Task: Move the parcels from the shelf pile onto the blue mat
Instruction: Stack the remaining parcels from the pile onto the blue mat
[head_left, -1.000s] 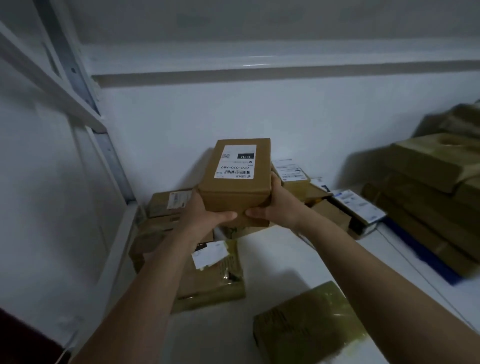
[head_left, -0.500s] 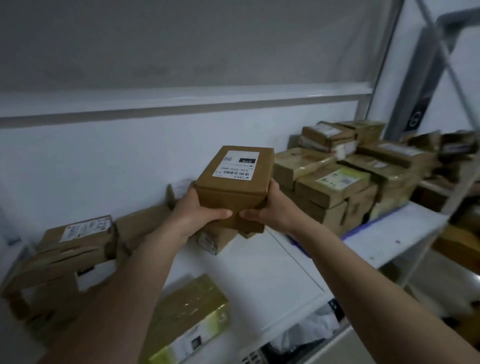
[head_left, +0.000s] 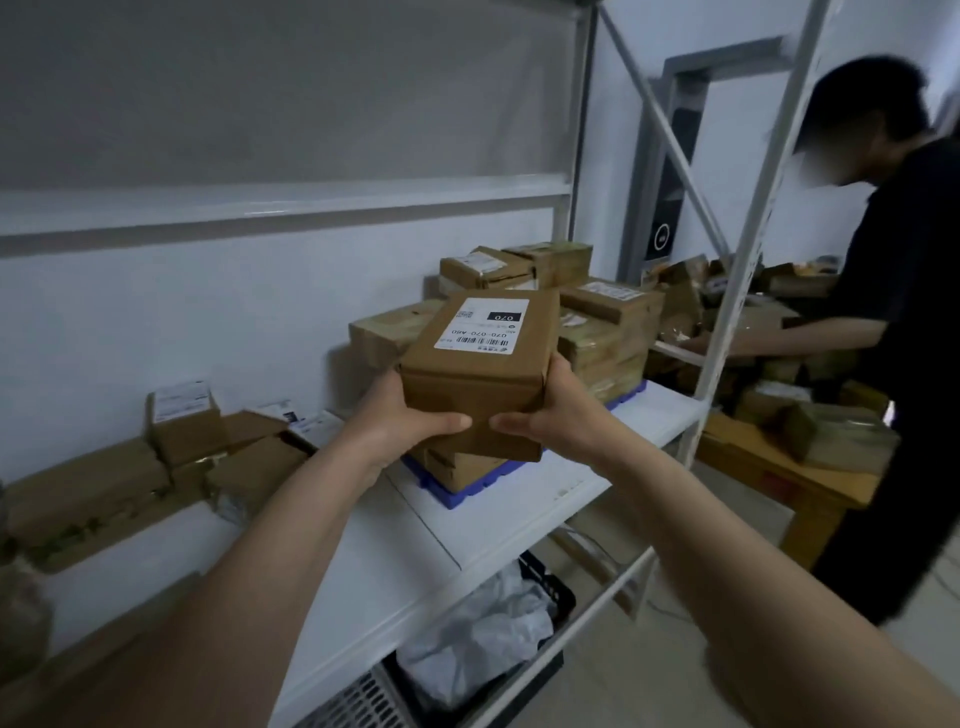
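Observation:
I hold a brown cardboard parcel (head_left: 480, 371) with a white barcode label in both hands, in the air above the near end of the blue mat (head_left: 457, 493). My left hand (head_left: 402, 418) grips its left lower edge and my right hand (head_left: 553, 410) grips its right lower edge, thumbs on the front face. Several stacked parcels (head_left: 597, 332) cover the mat behind it. The shelf pile (head_left: 171, 457) of loose parcels lies to the left on the white shelf (head_left: 395, 540).
A white shelf upright (head_left: 737, 249) and a diagonal brace stand at the right. Another person in dark clothes (head_left: 898, 364) reaches over a wooden table (head_left: 795, 478) loaded with parcels. A black crate with white plastic bags (head_left: 478, 644) sits below the shelf.
My view has swung right along the shelf. Both hands carried the parcel from above the left pile over to the blue mat's near end. The other person has come into view.

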